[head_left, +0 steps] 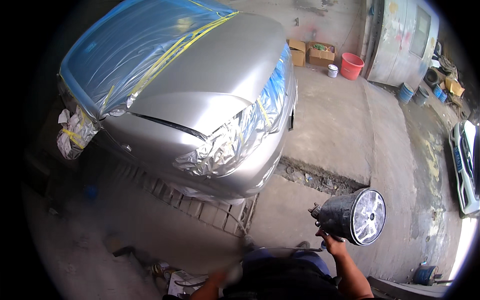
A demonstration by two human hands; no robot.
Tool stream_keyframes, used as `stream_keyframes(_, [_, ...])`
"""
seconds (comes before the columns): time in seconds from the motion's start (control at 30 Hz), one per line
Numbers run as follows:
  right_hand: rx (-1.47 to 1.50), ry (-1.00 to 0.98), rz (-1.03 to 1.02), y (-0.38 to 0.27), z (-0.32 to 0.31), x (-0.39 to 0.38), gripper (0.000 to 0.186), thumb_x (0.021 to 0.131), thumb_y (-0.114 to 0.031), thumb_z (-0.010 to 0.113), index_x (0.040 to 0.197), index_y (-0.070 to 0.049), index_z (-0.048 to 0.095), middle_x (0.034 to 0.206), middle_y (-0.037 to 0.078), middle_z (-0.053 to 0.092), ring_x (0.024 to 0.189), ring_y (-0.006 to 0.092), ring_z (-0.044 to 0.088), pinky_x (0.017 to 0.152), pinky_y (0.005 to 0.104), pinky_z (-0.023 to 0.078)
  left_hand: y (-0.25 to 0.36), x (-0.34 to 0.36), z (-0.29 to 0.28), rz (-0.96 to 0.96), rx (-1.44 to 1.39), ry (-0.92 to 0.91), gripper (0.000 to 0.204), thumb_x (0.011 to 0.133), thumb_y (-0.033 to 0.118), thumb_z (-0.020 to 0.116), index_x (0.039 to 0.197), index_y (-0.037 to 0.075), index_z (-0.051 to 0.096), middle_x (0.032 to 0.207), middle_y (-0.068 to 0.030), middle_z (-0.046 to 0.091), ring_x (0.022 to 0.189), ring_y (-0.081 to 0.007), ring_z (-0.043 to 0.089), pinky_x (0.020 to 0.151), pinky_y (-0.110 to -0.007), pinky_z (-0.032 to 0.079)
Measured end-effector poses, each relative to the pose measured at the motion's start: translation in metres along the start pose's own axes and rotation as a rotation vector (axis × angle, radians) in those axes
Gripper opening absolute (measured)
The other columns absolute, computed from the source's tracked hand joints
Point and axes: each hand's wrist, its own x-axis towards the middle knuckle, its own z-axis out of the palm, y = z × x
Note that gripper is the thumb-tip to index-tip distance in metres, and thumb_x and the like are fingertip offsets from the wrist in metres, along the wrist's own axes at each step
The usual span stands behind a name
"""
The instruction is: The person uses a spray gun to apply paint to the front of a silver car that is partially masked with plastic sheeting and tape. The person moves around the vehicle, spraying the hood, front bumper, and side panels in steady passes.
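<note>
My right hand (334, 240) grips a spray gun (340, 216) with a large black cup and a pale, paint-streaked round lid. A hose (282, 248) runs from below the gun across my legs. My left hand (222, 275), low in the view, is blurred; its fingers and anything in them are unclear. In front of me stands a silver car (235, 60), with blue plastic sheeting (135, 40) and yellow tape over its windscreen. Crumpled silver and blue masking (210, 152) covers the headlight and grille area, and another wrapped bundle (75, 132) is on the mirror.
A grating (200, 210) lies under the car beside a broken trench edge (320, 177). Cardboard boxes (320, 56), a red bucket (351, 67) and a pale door panel (400, 42) line the back. Drums (406, 93) and tyres stand right. A white car (462, 167) is at the right edge.
</note>
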Motion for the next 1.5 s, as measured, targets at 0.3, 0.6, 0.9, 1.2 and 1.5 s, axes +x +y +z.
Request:
stream_keyframes(0.3, [0.545,-0.059,0.137,0.029,-0.086,0.100,0.020,0.083,-0.019,0.053,0.086,-0.001,0.059,0.070,0.006,0.056,0.068,0.0175,0.057,0.063,0.0318,0.045,0.086,0.005,0.078,-0.076,-0.190,-0.348,0.050,0.068,0.046,0.071,0.090,0.001,0.070,0.086,-0.0138,0.068,0.077,-0.0270,0.063,0.072,-0.039,0.048])
stream_keyframes(0.6, [0.658,-0.076,0.141,0.082,-0.139,0.192,0.024,0.081,-0.020,0.057,0.094,0.000,0.058,0.080,0.008,0.059,0.070,0.0164,0.058,0.062,0.0302,0.048,0.205,0.069,0.099,0.194,-0.546,-0.397,0.053,0.070,0.053,0.067,0.089,0.004,0.070,0.080,-0.0156,0.066,0.074,-0.0249,0.063,0.070,-0.038,0.047])
stream_keyframes(0.9, [0.782,-0.189,0.080,0.126,-0.192,0.290,0.056,0.077,-0.037,0.068,0.113,0.005,0.056,0.087,0.007,0.061,0.062,0.0137,0.056,0.052,0.0256,0.040,0.321,0.070,0.130,0.174,-0.574,-0.242,0.055,0.075,0.057,0.060,0.089,0.005,0.070,0.085,-0.0171,0.067,0.081,-0.0278,0.065,0.072,-0.040,0.048])
stream_keyframes(1.2, [0.861,-0.508,-0.083,0.188,-0.246,0.392,0.047,0.077,-0.032,0.067,0.106,0.005,0.058,0.098,0.014,0.062,0.068,0.0165,0.060,0.069,0.0310,0.047,0.505,0.012,0.159,-0.025,-0.660,-0.134,0.048,0.078,0.051,0.057,0.089,0.006,0.069,0.088,-0.0181,0.067,0.088,-0.0329,0.064,0.078,-0.043,0.048])
stream_keyframes(1.5, [0.836,-0.644,-0.130,0.213,-0.257,0.465,0.053,0.077,-0.037,0.066,0.107,0.005,0.056,0.105,0.015,0.061,0.068,0.0152,0.058,0.068,0.0295,0.045,0.584,-0.043,0.052,-0.410,-0.713,0.182,0.026,0.087,0.028,0.050,0.101,0.009,0.060,0.098,-0.0170,0.063,0.094,-0.0346,0.060,0.080,-0.047,0.048])
